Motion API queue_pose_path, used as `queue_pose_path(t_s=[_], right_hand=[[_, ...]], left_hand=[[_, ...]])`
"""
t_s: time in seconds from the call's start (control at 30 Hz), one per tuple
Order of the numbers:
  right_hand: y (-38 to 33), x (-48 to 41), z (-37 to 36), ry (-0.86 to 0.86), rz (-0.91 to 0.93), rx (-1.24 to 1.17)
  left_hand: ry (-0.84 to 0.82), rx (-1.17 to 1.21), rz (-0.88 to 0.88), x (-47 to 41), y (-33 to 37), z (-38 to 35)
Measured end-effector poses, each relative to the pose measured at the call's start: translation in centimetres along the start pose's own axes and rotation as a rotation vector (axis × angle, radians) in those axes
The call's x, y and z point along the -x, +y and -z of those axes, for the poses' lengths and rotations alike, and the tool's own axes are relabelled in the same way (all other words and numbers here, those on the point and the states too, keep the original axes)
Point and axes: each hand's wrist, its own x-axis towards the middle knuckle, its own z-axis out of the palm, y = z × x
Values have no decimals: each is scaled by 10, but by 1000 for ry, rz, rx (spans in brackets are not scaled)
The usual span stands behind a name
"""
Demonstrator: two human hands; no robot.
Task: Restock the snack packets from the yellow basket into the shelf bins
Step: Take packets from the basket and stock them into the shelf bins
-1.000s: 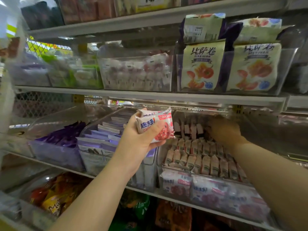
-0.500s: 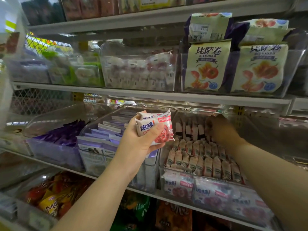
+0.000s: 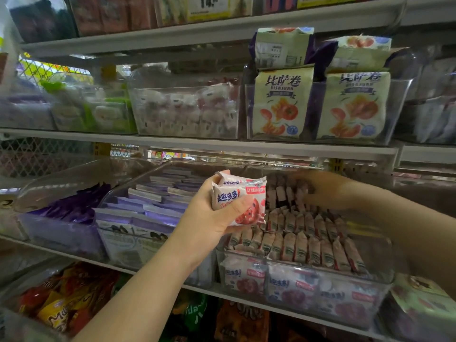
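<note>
Packets (image 3: pixel 249 191) in left grip (image 3: pixel 209 218), thumb across front, right grip (image 3: pixel 325 191) inside clear bin (image 3: pixel 383 282), closure unclear

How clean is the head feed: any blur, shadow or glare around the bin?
Head view: the packets in the left hand are sharp and lit; the right hand, deep in the bin, is shadowed and soft; its clear front hazes the front-row packs; shelf edges bow from the wide lens.

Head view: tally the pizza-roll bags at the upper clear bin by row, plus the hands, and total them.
Front-row pizza-roll bags: 2
Back-row pizza-roll bags: 2
Hands: 2, the left hand gripping snack packets, and the right hand
Total: 6
</note>
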Motion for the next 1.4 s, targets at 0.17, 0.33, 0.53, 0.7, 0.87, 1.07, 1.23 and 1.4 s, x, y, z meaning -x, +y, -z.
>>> queue_pose_path(t_s=[0.17,0.33,0.53,0.7,0.87,1.07,1.23,1.4], right_hand=[[-10,62,14,-270,198,-828],[-7,81,9,-233,213,-596],[-9,70,-9,-108,217,-95],[-2,59,-17,-200,178,14],[-6,62,-16,-158,196,-95],[-19,63,-29,-71,169,-219],[-18,69,-30,-48,126,-162],[-18,70,-33,-42,150,-73]], left_hand=[[-154,64,147,-8,-10,-31],[-260,54,242,-22,-27,-62],[-258,-595,160,-42,-40,-68],[24,-1115,12,-42,-40,-62],[-206,-1056,120,-30,-29,-57],[-337,-1207,233,-22,-17,-64],[-169,-1198,-8,-22,-32,-58],[-261,-1257,-63,-23,-33,-51]])
